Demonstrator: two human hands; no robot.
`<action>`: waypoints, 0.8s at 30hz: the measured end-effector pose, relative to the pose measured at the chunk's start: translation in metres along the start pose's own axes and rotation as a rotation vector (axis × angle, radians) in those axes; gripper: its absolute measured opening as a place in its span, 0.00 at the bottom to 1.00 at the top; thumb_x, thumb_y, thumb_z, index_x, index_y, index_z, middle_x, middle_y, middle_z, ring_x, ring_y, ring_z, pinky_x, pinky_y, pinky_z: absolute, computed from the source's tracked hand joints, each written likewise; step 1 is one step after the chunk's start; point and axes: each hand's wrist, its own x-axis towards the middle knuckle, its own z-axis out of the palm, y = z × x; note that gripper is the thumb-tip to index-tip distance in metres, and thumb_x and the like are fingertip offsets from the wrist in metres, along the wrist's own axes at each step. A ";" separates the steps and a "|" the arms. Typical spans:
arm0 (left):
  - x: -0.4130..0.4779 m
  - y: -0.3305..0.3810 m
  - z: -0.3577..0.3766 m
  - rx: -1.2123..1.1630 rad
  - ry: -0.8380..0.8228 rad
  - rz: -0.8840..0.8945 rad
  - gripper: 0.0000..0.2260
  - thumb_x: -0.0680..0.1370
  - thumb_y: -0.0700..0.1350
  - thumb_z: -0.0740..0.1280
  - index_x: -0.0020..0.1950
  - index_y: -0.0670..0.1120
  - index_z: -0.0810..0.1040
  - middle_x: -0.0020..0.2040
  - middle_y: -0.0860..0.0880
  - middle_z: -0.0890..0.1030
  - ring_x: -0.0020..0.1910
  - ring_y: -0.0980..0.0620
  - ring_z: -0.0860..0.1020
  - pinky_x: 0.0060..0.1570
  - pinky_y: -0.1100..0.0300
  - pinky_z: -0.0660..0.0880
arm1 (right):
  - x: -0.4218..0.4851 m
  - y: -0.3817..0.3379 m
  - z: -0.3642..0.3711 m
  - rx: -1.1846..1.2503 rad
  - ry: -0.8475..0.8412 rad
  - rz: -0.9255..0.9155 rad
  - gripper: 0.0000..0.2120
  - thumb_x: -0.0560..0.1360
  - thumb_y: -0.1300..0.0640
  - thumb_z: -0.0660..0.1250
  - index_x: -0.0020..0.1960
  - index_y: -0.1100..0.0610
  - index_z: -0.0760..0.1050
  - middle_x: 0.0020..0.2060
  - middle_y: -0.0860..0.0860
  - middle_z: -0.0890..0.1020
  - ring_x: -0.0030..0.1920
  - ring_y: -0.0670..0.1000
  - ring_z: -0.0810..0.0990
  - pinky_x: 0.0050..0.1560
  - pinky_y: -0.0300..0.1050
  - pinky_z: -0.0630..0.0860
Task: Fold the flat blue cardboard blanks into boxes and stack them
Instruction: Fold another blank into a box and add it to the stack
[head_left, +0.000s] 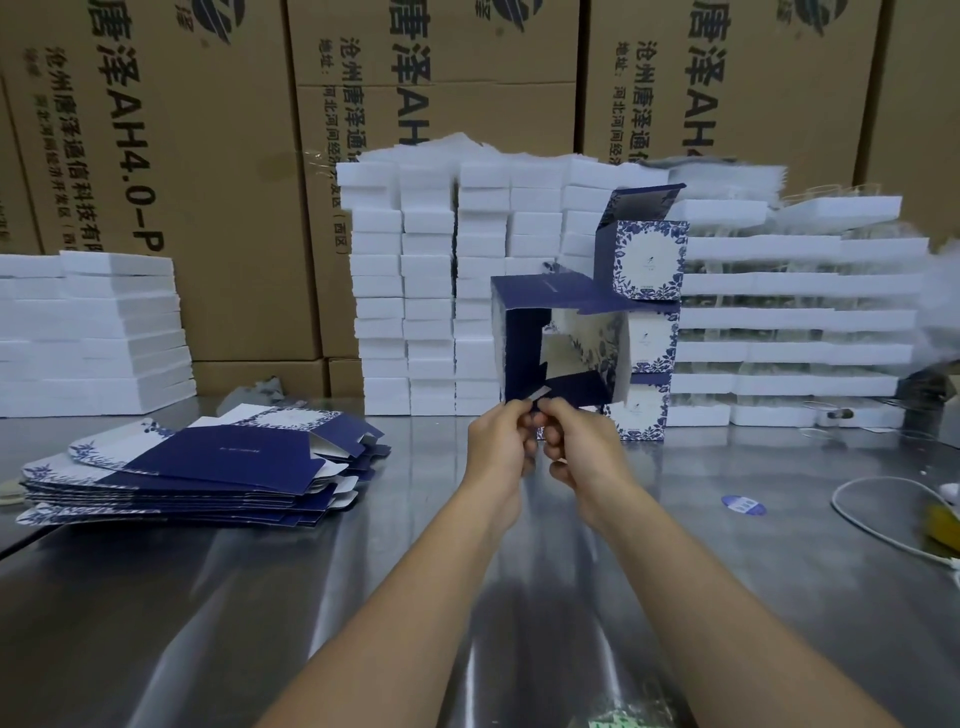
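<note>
Hands (501, 449) (584, 457) on half-folded navy box (545, 291) (open-ended)

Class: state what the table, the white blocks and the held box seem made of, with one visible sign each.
The table looks like brushed stainless steel: streaky reflections. The white blocks are probably foam: matte, soft-looking edges. The box is thin printed cardboard: blue outside, pale inside, flaps bent along creases.

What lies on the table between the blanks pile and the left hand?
Nothing. In the head view the table is bare between the blanks pile and the left hand, which grips the half-folded box with the right hand.
</note>
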 end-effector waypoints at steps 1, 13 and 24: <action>0.001 0.000 -0.001 -0.002 0.010 -0.002 0.11 0.80 0.43 0.66 0.37 0.46 0.75 0.28 0.52 0.73 0.28 0.54 0.67 0.32 0.59 0.62 | 0.000 0.000 0.001 0.010 0.013 -0.005 0.13 0.79 0.56 0.68 0.36 0.57 0.80 0.26 0.48 0.71 0.25 0.45 0.66 0.23 0.37 0.61; 0.006 -0.005 -0.007 -0.103 0.069 -0.065 0.19 0.80 0.44 0.70 0.32 0.49 0.67 0.28 0.51 0.66 0.26 0.53 0.67 0.31 0.59 0.60 | 0.000 -0.001 0.002 0.079 0.104 0.015 0.16 0.80 0.56 0.67 0.34 0.56 0.75 0.24 0.48 0.68 0.22 0.46 0.64 0.21 0.36 0.58; 0.005 -0.009 -0.004 -0.124 -0.025 -0.153 0.17 0.81 0.47 0.70 0.34 0.49 0.71 0.27 0.52 0.71 0.26 0.56 0.69 0.30 0.61 0.63 | -0.007 -0.001 0.006 0.034 0.061 0.010 0.15 0.80 0.59 0.63 0.33 0.55 0.70 0.22 0.48 0.67 0.22 0.47 0.64 0.22 0.37 0.60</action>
